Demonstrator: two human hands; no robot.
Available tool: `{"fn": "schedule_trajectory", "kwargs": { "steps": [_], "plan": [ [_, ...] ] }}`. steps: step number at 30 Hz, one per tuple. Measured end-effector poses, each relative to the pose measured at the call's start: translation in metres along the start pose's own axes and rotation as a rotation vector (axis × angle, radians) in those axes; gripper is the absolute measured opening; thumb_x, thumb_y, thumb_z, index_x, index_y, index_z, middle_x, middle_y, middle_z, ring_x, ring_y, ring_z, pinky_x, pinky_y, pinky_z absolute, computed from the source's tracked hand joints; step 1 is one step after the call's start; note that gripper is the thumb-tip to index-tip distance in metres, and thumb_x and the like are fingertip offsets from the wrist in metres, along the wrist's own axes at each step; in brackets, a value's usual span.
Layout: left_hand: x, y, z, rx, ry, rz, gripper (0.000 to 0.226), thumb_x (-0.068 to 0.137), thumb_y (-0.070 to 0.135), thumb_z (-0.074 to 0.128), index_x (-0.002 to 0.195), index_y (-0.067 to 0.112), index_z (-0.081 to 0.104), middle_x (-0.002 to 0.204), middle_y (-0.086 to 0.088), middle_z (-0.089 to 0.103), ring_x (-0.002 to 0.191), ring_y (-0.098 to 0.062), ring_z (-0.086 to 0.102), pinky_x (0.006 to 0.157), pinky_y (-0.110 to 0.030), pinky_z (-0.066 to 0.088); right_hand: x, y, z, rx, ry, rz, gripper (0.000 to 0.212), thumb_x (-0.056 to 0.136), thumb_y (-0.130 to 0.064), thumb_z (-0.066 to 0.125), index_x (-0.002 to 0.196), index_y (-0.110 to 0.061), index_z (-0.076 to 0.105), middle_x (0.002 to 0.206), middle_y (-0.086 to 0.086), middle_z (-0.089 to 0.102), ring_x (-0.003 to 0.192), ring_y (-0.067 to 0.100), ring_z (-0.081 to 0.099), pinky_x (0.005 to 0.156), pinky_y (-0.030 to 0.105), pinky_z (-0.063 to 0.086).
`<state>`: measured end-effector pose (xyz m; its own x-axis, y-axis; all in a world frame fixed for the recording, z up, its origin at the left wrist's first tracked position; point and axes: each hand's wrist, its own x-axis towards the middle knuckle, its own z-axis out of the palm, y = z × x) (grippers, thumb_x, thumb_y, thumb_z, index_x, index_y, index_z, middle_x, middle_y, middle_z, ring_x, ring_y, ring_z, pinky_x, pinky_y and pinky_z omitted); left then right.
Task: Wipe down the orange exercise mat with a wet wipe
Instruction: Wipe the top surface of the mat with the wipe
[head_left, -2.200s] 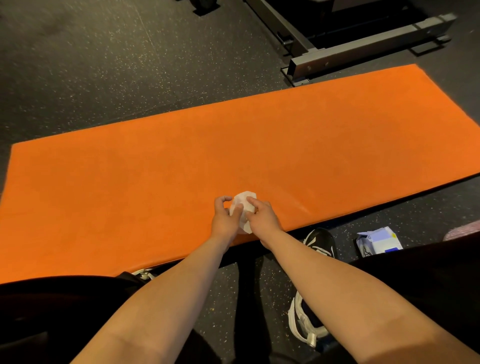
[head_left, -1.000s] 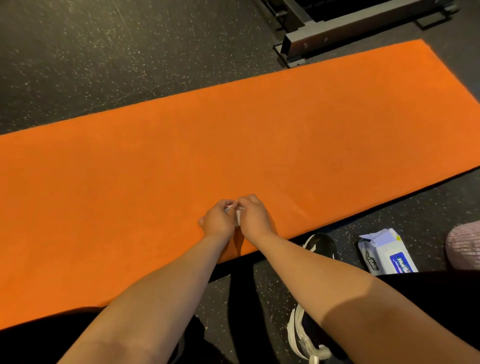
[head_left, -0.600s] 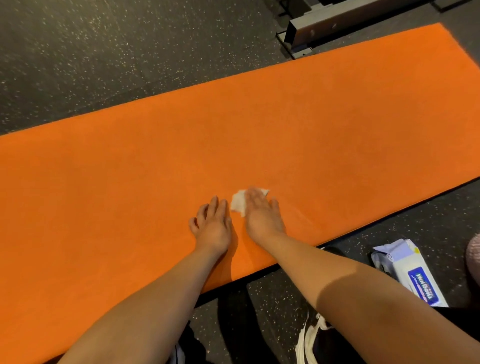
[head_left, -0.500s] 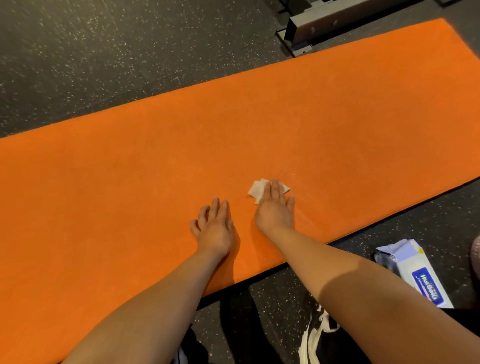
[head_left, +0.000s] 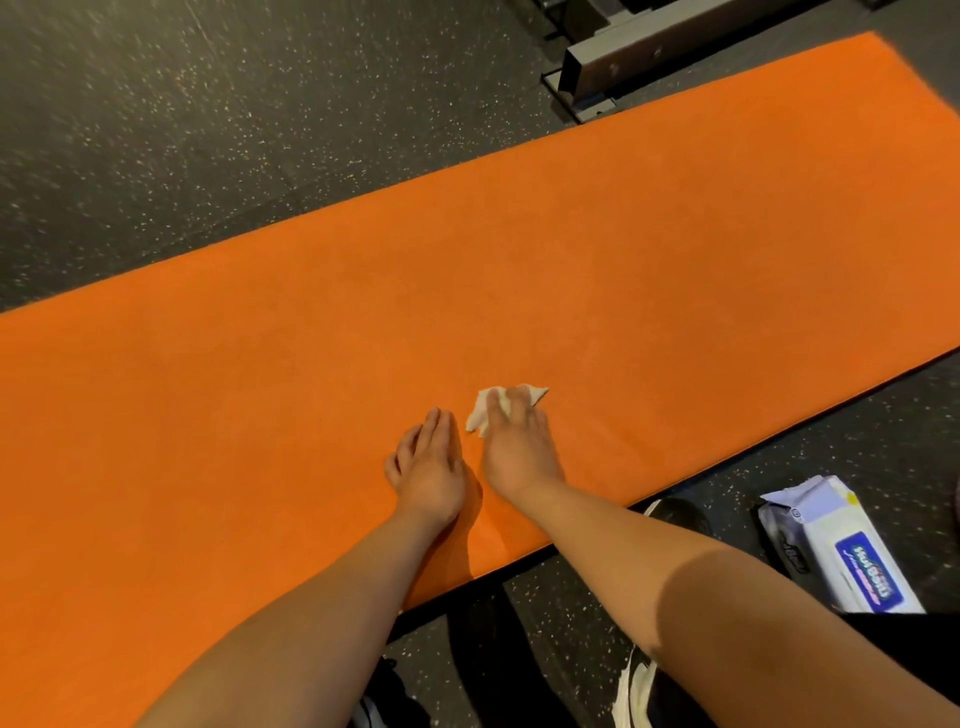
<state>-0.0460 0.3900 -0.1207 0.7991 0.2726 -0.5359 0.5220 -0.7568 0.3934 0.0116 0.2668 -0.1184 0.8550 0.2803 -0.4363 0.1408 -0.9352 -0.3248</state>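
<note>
- Head view looks down on the orange exercise mat (head_left: 597, 270); it lies flat on the dark speckled floor (head_left: 208, 130), running from lower left to upper right, with a grey metal frame (head_left: 649, 47) at its far edge.
- The wet wipe (head_left: 483, 410) sits bunched on the mat, towards the near edge, under the fingertips of the right hand (head_left: 519, 452); the grip there is wide, with fingers fairly straight and pressing down rather than pinching, though blur softens them.
- The left hand (head_left: 428, 467) rests palm-down on the mat just beside the right; its grip is wide too and holds nothing; it likely braces the body and pins the mat.
- A pack of wipes (head_left: 841, 551) lies on the floor off the mat, to the right.
- The wiping looks barely begun; most of the surface lies beyond both hands.
- To do this stroke well, spread the wipe flatter so more of it meets the mat; press evenly; sweep in overlapping passes along the length; plant the left hand firmly so the mat does not creep; a bunched wipe may roll out from under the fingers.
</note>
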Motion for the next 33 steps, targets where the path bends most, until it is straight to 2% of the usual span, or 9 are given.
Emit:
{"fn": "schedule_trajectory", "kwargs": {
  "steps": [5,7,11,14,17,19,24,30,33],
  "plan": [
    [0.003,-0.002,-0.004,0.038,0.025,-0.003,0.059,0.105,0.038,0.034,0.16,0.034,0.013,0.168,0.014,0.001,0.146,-0.019,0.014,0.112,-0.044,0.013,0.006,-0.001,0.008,-0.097,-0.137,-0.341,0.058,0.109,-0.024,0.031,0.163,-0.026,0.008,0.17,-0.003,-0.002,0.156,0.016,-0.01,0.126,0.047,-0.003],
    [0.007,-0.002,-0.008,0.069,0.007,-0.008,0.056,0.107,0.037,0.032,0.159,0.036,0.014,0.168,0.014,0.0,0.143,-0.021,0.017,0.109,-0.044,0.016,0.018,0.013,0.001,-0.154,-0.1,-0.275,0.06,0.107,-0.021,0.03,0.162,-0.028,0.009,0.17,-0.004,-0.002,0.156,0.014,-0.01,0.124,0.05,-0.005],
    [0.018,0.006,-0.015,0.125,-0.031,-0.032,0.055,0.106,0.036,0.031,0.158,0.041,0.011,0.168,0.012,-0.007,0.13,-0.028,0.025,0.101,-0.045,0.02,0.036,0.012,-0.011,-0.039,-0.011,0.105,0.065,0.105,-0.021,0.031,0.163,-0.026,0.002,0.169,-0.001,-0.013,0.155,0.02,-0.016,0.124,0.053,-0.004],
    [0.028,0.012,-0.019,0.097,0.071,-0.001,0.054,0.106,0.034,0.031,0.157,0.042,0.016,0.168,0.009,-0.006,0.129,-0.028,0.027,0.102,-0.045,0.019,0.03,-0.015,-0.003,-0.024,-0.11,-0.109,0.061,0.107,-0.031,0.033,0.162,-0.03,0.007,0.17,-0.002,-0.011,0.155,0.02,-0.016,0.125,0.051,-0.002],
    [0.042,0.008,-0.021,0.064,0.083,0.009,0.055,0.105,0.032,0.033,0.157,0.04,0.018,0.168,0.009,-0.004,0.145,-0.025,0.012,0.112,-0.048,0.01,0.03,-0.013,0.003,-0.074,-0.182,-0.325,0.058,0.108,-0.032,0.033,0.162,-0.035,0.01,0.17,-0.009,-0.007,0.155,0.013,-0.015,0.124,0.051,-0.008],
    [0.046,0.004,-0.02,0.073,0.038,-0.011,0.054,0.106,0.036,0.032,0.157,0.042,0.016,0.168,0.01,-0.006,0.15,-0.025,0.003,0.116,-0.052,0.008,0.044,0.001,-0.001,-0.105,-0.118,-0.28,0.055,0.109,-0.039,0.024,0.162,-0.035,0.008,0.17,-0.009,-0.005,0.155,0.013,-0.014,0.124,0.053,-0.008],
    [0.046,0.002,-0.013,0.12,0.053,-0.012,0.055,0.105,0.038,0.032,0.156,0.045,0.013,0.168,0.011,-0.01,0.149,-0.024,0.002,0.115,-0.051,0.008,0.066,0.013,-0.019,0.017,0.03,0.158,0.059,0.109,-0.037,0.023,0.163,-0.028,0.001,0.169,0.0,-0.013,0.155,0.022,-0.017,0.124,0.052,-0.005],
    [0.048,-0.003,-0.006,0.068,0.068,0.002,0.042,0.106,0.042,0.027,0.147,0.039,0.037,0.167,0.015,-0.013,0.148,-0.019,0.001,0.115,-0.047,0.004,0.05,-0.022,-0.003,-0.039,-0.132,-0.196,0.056,0.109,-0.037,0.027,0.162,-0.032,0.009,0.169,-0.007,-0.01,0.154,0.016,-0.018,0.124,0.052,-0.004],
    [0.047,-0.003,-0.009,0.087,0.07,-0.004,0.046,0.105,0.04,0.03,0.151,0.042,0.03,0.167,0.014,-0.013,0.149,-0.022,0.001,0.115,-0.049,0.005,0.06,-0.003,-0.009,-0.129,-0.074,-0.206,0.055,0.109,-0.037,0.026,0.162,-0.036,0.01,0.17,-0.009,-0.004,0.156,0.019,-0.013,0.123,0.056,-0.003]
  ]
}}
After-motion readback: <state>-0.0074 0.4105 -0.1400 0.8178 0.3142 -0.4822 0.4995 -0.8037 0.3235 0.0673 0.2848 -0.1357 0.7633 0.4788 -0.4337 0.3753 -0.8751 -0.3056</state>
